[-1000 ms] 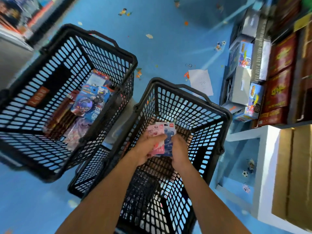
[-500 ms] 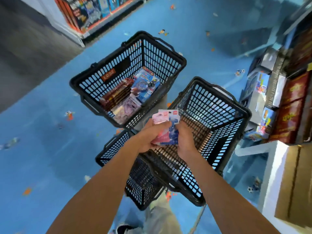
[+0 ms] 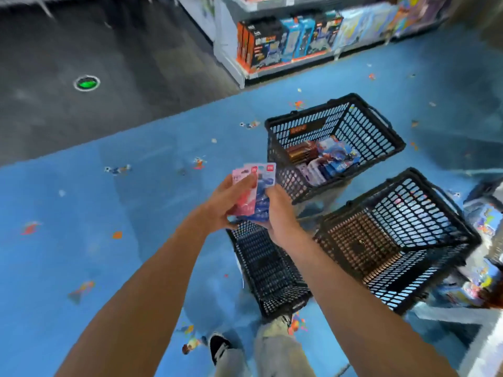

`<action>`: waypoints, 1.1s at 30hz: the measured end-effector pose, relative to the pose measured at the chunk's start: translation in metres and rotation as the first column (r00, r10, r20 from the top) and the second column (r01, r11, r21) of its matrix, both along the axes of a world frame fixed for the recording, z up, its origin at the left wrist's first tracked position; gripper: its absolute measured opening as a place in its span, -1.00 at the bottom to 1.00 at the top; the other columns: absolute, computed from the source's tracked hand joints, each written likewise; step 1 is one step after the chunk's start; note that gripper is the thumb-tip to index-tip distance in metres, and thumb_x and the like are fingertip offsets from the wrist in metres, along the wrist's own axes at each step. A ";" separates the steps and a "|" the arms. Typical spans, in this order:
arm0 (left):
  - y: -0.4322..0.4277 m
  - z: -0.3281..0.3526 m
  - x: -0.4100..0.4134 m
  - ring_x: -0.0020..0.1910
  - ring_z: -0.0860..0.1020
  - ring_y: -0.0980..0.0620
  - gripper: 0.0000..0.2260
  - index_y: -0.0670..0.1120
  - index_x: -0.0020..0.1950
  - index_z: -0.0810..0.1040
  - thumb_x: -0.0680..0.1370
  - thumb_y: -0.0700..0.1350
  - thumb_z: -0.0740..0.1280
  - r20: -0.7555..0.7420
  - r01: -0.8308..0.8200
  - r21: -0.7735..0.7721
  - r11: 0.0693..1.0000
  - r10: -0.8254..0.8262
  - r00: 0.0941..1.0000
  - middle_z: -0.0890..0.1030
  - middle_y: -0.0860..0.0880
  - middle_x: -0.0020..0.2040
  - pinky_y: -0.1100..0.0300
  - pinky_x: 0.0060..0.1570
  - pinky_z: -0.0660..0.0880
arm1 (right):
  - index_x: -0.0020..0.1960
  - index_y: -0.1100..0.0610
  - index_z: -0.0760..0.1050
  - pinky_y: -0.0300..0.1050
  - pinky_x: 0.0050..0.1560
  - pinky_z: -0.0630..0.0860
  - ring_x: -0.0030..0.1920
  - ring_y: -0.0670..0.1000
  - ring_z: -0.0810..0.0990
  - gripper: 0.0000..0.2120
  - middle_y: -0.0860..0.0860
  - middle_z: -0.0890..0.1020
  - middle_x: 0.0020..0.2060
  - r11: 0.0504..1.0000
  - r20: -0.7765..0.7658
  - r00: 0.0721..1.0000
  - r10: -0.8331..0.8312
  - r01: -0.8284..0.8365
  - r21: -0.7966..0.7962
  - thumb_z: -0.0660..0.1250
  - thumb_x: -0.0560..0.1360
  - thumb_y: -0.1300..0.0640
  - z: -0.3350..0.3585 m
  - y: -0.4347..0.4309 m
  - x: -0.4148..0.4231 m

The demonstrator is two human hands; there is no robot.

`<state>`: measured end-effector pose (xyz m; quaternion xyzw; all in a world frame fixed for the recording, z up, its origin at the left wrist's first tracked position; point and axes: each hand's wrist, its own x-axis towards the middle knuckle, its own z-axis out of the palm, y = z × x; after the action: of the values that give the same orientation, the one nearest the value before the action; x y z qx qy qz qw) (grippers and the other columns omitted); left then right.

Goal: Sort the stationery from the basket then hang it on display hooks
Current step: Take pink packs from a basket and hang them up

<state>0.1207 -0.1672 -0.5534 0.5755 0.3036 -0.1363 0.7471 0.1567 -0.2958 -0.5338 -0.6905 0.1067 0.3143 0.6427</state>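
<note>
The likeliest slip, as I judged it, was a pack sliding out of the fan. The left hand (image 3: 228, 205) and right hand (image 3: 280, 213) were both clamped on the same small stack of stationery packs (image 3: 258, 180). The left thumb lay across the pink front and the right fingers were curled round the lower edge. The packs looked glossy and were splayed rather than squared, so any loosening of one hand to sort them could let a card drop to the blue floor (image 3: 109, 213) or into the low basket (image 3: 269, 270) directly beneath.

A second risk was mixing the colours, since pink and blue overlapped closely. No display hooks showed anywhere in the frame, so I expected a carry. With the stocked basket (image 3: 362, 126) at upper right of centre and the bare-looking basket (image 3: 424, 208) at right crowding the feet at the bottom edge, a stumble seemed possible.

The packs sat just left of centre, raised above the floor and clear of every basket. They read as thin carded blister packs, one pink at the left and at least two blue behind it. Each visible top corner carried a small red square. Blur hid the print and any hang holes.
</note>
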 end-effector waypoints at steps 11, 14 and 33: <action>0.174 0.009 -0.242 -0.16 0.62 0.03 -0.68 0.18 0.10 0.53 0.54 0.37 0.31 -0.032 -0.663 0.082 0.744 0.667 0.744 0.69 0.08 -0.01 0.15 -0.20 0.43 | 0.10 0.17 0.54 -0.12 -0.43 0.59 -0.34 0.04 0.67 -0.78 0.12 0.65 -0.20 0.777 0.023 0.778 0.628 -0.625 -0.075 0.15 0.60 0.15 0.024 0.222 -0.170; 0.211 0.013 -0.306 -0.18 0.62 0.02 -0.60 0.13 0.13 0.54 0.54 0.41 0.25 -0.047 -0.783 0.103 0.613 0.789 0.612 0.68 0.05 -0.02 0.19 -0.23 0.48 | -0.02 0.13 0.48 -0.25 -0.55 0.45 -0.47 -0.02 0.61 -0.82 0.06 0.59 -0.35 0.676 0.025 0.675 0.737 -0.735 -0.052 0.10 0.59 0.22 0.031 0.276 -0.218; 0.463 0.164 -0.591 -0.20 0.58 -0.11 -0.85 -0.08 0.09 0.54 0.61 -0.03 0.36 0.314 -0.969 0.170 -0.176 0.942 -0.116 0.61 -0.17 -0.13 -0.05 -0.19 0.64 | -0.03 0.18 0.45 -0.04 -0.24 0.58 -0.31 0.07 0.57 -0.86 0.13 0.52 -0.20 -0.039 0.230 -0.026 0.973 -0.998 0.050 0.13 0.60 0.18 0.168 0.624 -0.468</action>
<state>-0.4703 0.2958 -0.3897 0.2801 0.6194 0.5460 0.4897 -0.3111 0.3280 -0.3654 -0.5077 -0.4908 0.6433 0.2958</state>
